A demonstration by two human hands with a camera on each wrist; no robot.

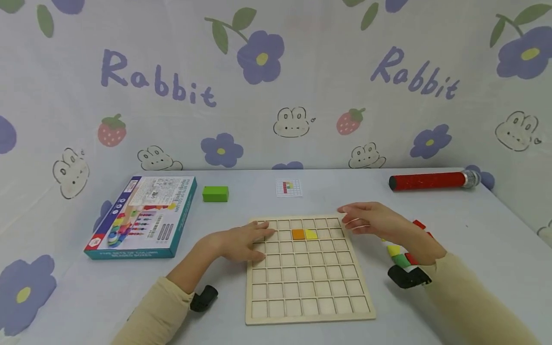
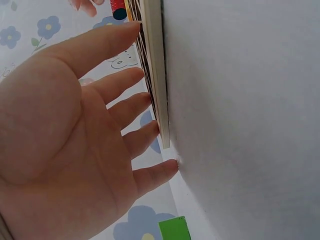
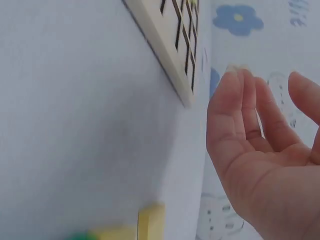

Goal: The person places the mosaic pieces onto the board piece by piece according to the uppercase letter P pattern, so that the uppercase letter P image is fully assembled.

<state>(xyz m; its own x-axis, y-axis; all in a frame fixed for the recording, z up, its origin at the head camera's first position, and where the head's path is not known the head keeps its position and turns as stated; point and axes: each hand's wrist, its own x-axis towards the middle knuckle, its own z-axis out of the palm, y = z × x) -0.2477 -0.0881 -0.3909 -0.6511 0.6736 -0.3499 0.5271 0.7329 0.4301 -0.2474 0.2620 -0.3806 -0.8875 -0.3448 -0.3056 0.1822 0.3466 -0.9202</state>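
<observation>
- Where the left part of the head view begins, a flat box (image 1: 142, 215) with printed pictures lies on the white table (image 1: 215, 326), its long sides tilted to the right.
- Near the lower middle-left, a black device (image 1: 204, 298) is seen at the left wrist, just beside the beige sleeve (image 1: 159, 306).
- Above it, in the middle height of the frame, a green block (image 1: 215, 194) lies just beside the box, to the right.
- The left hand (image 1: 241, 242) is open, with its fingers spread, and grips nothing. It reaches the upper left rim of the board; how firmly the fingertips touch the wood cannot be told.
- A small card (image 1: 289, 188) with a coloured grid picture lies behind the board, near the centre.
- The wooden board (image 1: 310, 321), divided into square cells, lies flat at the lower centre. In its second row from the top, an orange square (image 1: 298, 234) and a yellow piece (image 1: 311, 234) occupy neighbouring cells.
- The right hand (image 1: 377, 218) is open too, its fingers slightly bent and holding nothing, near the upper right corner of the board.
- Under the right forearm, coloured pieces (image 1: 401, 260) in red, yellow and green lie on the table, partly hidden.
- At the right, behind these pieces, a red cylinder (image 1: 427, 181) with a silvery end lies on its side.
</observation>
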